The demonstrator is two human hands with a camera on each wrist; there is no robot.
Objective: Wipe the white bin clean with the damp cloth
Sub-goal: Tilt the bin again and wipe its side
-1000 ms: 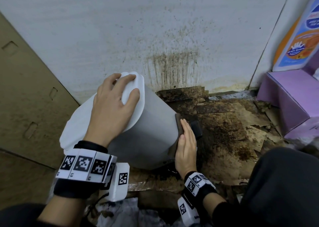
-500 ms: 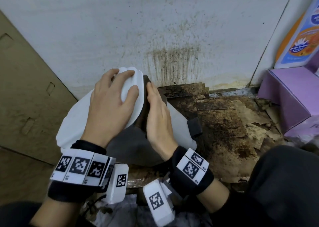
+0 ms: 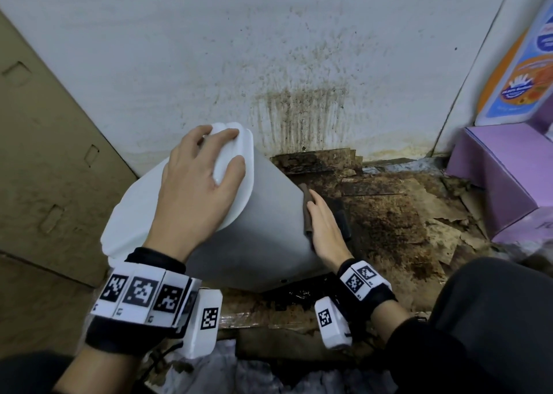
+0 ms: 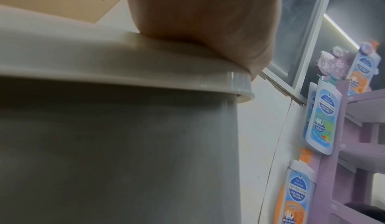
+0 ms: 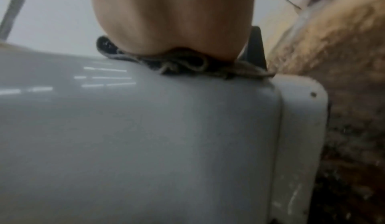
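The white bin (image 3: 263,232) is tilted over to the left on the dirty floor, its lid (image 3: 143,202) facing up and left. My left hand (image 3: 197,190) lies flat on the lid with straight fingers spread over its rim (image 4: 145,79). My right hand (image 3: 324,229) presses the dark damp cloth (image 3: 305,211) flat against the bin's right side wall, low down near the base. In the right wrist view the crumpled cloth (image 5: 187,66) is squeezed between my palm and the grey-white wall (image 5: 145,137). The black pedal (image 3: 341,217) shows behind my right hand.
The stained white wall (image 3: 299,118) stands right behind the bin. Brown cardboard (image 3: 45,169) leans at the left. A purple shelf unit (image 3: 502,178) with blue and orange bottles (image 4: 320,117) stands at the right. The floor (image 3: 389,223) is covered with soiled, torn cardboard. My dark-clothed knee (image 3: 493,318) is at lower right.
My right hand swept the cloth up to the lid's edge half a second ago and has now come back down the bin's right side. The left hand stayed on the lid.
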